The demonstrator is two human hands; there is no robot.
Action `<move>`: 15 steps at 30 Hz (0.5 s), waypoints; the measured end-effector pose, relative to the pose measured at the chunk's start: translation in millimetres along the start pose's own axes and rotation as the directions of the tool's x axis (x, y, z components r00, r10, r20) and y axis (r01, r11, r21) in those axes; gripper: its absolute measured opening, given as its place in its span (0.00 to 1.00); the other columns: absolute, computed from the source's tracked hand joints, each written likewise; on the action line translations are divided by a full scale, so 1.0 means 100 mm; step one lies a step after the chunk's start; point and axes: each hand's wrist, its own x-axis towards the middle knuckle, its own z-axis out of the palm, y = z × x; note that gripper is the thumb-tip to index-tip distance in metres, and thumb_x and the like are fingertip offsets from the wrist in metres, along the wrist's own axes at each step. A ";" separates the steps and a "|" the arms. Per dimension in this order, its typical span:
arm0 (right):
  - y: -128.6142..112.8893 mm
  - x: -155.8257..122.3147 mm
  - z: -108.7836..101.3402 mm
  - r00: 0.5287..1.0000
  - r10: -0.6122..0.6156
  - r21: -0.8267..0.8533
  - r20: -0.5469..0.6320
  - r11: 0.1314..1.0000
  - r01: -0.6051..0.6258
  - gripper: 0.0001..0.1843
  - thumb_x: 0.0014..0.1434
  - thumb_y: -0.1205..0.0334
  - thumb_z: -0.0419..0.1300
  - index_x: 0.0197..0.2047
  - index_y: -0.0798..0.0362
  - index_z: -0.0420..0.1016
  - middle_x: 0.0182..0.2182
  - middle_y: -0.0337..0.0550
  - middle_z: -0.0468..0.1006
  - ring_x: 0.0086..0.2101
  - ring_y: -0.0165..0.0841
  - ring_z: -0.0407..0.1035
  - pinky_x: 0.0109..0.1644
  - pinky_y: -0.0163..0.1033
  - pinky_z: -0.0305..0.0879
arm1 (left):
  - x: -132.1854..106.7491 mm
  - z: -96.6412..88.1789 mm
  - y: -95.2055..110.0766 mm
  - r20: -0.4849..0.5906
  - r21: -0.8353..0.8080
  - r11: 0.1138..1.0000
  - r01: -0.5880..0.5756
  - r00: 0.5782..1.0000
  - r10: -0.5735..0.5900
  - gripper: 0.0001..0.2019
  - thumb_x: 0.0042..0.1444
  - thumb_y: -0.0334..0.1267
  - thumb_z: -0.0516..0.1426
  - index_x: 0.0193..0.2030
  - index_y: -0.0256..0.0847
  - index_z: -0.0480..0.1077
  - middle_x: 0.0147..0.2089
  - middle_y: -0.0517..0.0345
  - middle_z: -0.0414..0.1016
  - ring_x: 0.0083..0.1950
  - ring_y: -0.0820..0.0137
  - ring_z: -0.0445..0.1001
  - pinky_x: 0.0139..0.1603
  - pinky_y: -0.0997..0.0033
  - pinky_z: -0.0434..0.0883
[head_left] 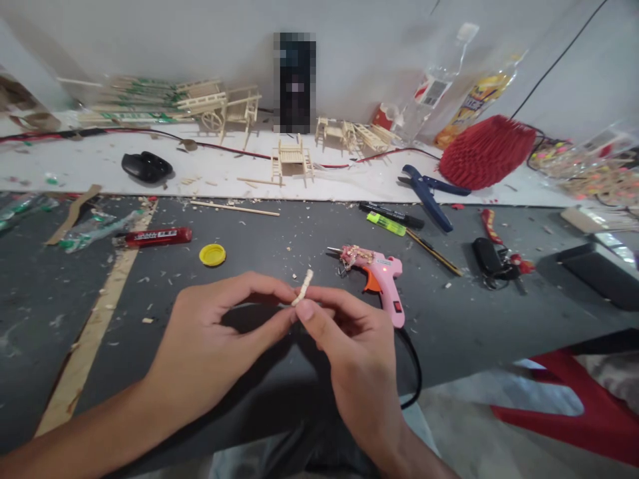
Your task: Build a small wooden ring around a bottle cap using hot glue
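Observation:
Between my fingertips is a small knobbly piece of pale wood, tilted with its upper end sticking out. My right hand pinches it between thumb and index finger. The fingertips of my left hand close on the piece's lower left side, which the fingers partly hide. Just right of my hands a pink glue gun with an orange trigger lies on the grey table, its nozzle pointing left. To the left are a yellow cap and a red cutter.
Blue cutting pliers, a black marker and a pencil lie beyond the glue gun. Miniature wooden furniture stands along the back ledge. Plastic bottles and a red folded-paper object are back right. Keys lie at right.

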 end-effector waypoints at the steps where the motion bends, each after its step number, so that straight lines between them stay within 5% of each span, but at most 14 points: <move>1: 0.01 0.02 0.01 1.000 -0.016 -0.006 -0.008 1.000 0.016 0.02 0.53 0.61 0.75 0.31 0.47 0.91 0.18 0.34 0.74 0.21 0.24 0.59 0.23 0.29 0.58 | 0.00 0.00 0.00 0.000 0.021 1.000 -0.016 1.000 0.016 0.06 0.58 0.37 0.69 0.36 0.57 0.83 0.34 0.76 0.89 0.32 0.75 0.86 0.38 0.84 0.81; 7: -0.05 0.05 -0.07 0.991 -0.120 -0.152 0.066 0.980 0.129 0.04 0.57 0.62 0.73 0.31 0.47 0.90 0.23 0.38 0.83 0.23 0.29 0.69 0.25 0.31 0.65 | 0.02 -0.06 0.05 0.019 0.150 0.985 -0.087 0.996 0.086 0.04 0.61 0.37 0.68 0.37 0.52 0.82 0.36 0.71 0.89 0.33 0.72 0.84 0.41 0.77 0.80; 15: -0.41 0.22 -0.47 0.943 -0.315 -0.340 0.110 0.879 0.333 0.05 0.60 0.62 0.73 0.32 0.46 0.86 0.21 0.33 0.74 0.22 0.26 0.62 0.24 0.33 0.56 | 0.08 -0.19 0.00 -0.026 0.367 0.925 -0.100 0.993 0.118 0.04 0.65 0.41 0.63 0.40 0.52 0.81 0.40 0.67 0.90 0.41 0.66 0.86 0.47 0.70 0.76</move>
